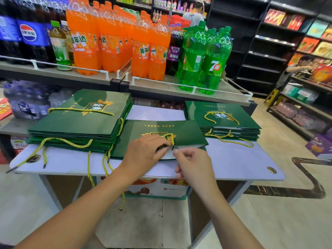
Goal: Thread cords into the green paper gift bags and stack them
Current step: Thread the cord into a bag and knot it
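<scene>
Shop aisle, white counter (242, 159) set before a shelf (89, 76) of soda bottles (111, 42).

Item 1: centre bag (188, 133), green paper, lying flat. Its long axis runs 9 to 3 o'clock and its mouth faces the person at 6 o'clock.

Item 2: cord (172, 138), yellow twist with a dark tip. It lies over the mouth edge of the centre bag and runs 12 to 6 o'clock.

Item 3: left hand (145, 151). Its fingers curl onto the bag's near edge beside the cord, so its grip is closed on the bag.

Item 4: right hand (195, 164), at 4 o'clock of the cord tip. Thumb and forefinger are pinched together just beside that tip. Whether this grip has the tip, the bag's lip or nothing cannot be told.

Item 5: left stack (77, 126) of green bags, at 10 o'clock of the hands. Loose cords (89, 164) trail from it over the counter's front edge.

Item 6: right stack (224, 121), at 2 o'clock and lower.

Judgement: the threading step is in hand. The cord tip sits between the 2 hands, the left hand is the nearer to it, and the next pull would likely run toward 6 o'clock.
</scene>
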`<state>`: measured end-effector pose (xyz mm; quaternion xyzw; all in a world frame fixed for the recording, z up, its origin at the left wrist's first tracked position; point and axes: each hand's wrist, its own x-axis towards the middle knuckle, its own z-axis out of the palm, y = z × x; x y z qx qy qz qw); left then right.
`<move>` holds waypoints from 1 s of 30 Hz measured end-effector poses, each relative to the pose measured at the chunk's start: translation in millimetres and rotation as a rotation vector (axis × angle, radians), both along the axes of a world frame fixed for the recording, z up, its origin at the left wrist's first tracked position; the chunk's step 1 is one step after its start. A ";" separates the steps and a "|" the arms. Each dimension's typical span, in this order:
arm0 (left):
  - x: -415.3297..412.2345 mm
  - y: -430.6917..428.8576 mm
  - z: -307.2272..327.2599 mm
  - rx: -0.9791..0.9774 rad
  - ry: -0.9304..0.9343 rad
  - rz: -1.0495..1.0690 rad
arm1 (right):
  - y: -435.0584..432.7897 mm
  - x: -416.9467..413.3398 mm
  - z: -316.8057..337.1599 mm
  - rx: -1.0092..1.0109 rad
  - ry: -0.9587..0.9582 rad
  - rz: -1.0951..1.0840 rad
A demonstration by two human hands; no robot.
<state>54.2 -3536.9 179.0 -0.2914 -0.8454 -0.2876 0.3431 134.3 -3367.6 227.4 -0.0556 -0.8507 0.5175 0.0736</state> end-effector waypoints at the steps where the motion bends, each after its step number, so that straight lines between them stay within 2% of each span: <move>1: 0.5 -0.2 -0.1 -0.006 0.007 -0.001 | -1.5 -0.6 -2.3 -0.001 0.048 -0.033; 7: 1.5 1.3 0.5 -0.004 0.024 0.013 | -13.6 -10.9 -6.8 -0.217 -0.012 -0.028; 17: -1.4 0.6 -2.9 -0.031 0.075 0.013 | -6.5 -15.1 -12.6 -0.226 -0.062 -0.023; 28: -1.4 0.3 -3.4 -0.045 0.054 0.015 | -5.5 -12.9 -14.4 -0.102 -0.109 0.011; 30: -0.7 -0.2 -1.4 -0.058 0.015 0.004 | -4.4 -9.7 -11.6 0.019 -0.125 0.088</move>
